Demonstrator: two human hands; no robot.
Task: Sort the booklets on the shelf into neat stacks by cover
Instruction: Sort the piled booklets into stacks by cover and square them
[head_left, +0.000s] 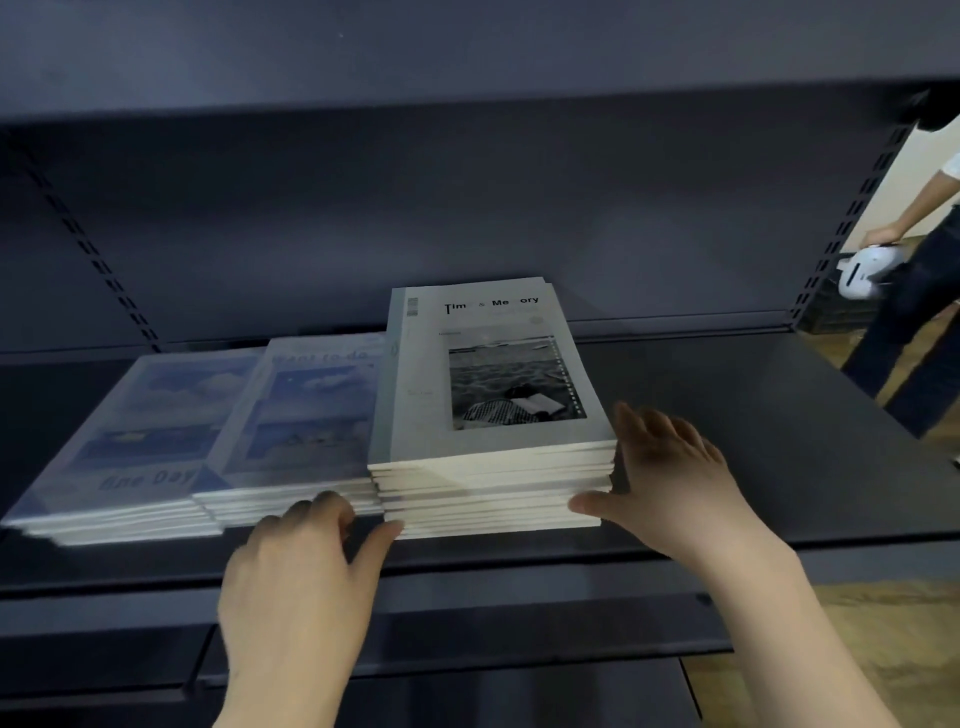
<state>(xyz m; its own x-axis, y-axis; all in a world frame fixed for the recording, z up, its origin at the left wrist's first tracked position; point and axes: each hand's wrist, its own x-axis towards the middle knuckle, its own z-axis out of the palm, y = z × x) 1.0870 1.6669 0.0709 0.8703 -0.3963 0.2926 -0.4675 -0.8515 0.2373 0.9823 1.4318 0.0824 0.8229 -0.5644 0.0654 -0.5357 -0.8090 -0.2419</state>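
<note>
Here three stacks of booklets lie side by side on a dark metal shelf (727, 415), their near edges toward the camera. The tallest stack (493, 467) stands on the right; its top cover is pale grey-white with a black-and-white photograph of water and an open book, a small barcode at the upper left corner, and a title in black that reads "Tim… & Me…ory", with some letters washed out by glare. Smaller print under the title is too faint to read. The middle stack (301, 415) is lower and touches the tall one; its blue-and-white cover shows sky pictures and the blurred words "want to do" near the top. The left stack (135, 441), partly tucked beside the middle one, has a similar blue cover with "One Day" printed near its lower edge. The left hand (306, 582) rests at the front of the stacks where the middle and tall ones meet, its fingers curled against the near edges of the middle stack and its thumb stretched out to touch the bottom front corner of the tall stack. The right hand (670, 478) is released and flat, fingers straight along the right side of the tall stack, thumb lying against its lower front edge. At the far right, beyond the shelf, another person (914, 291) stands on a wooden floor, holding a white device (867, 273).
</note>
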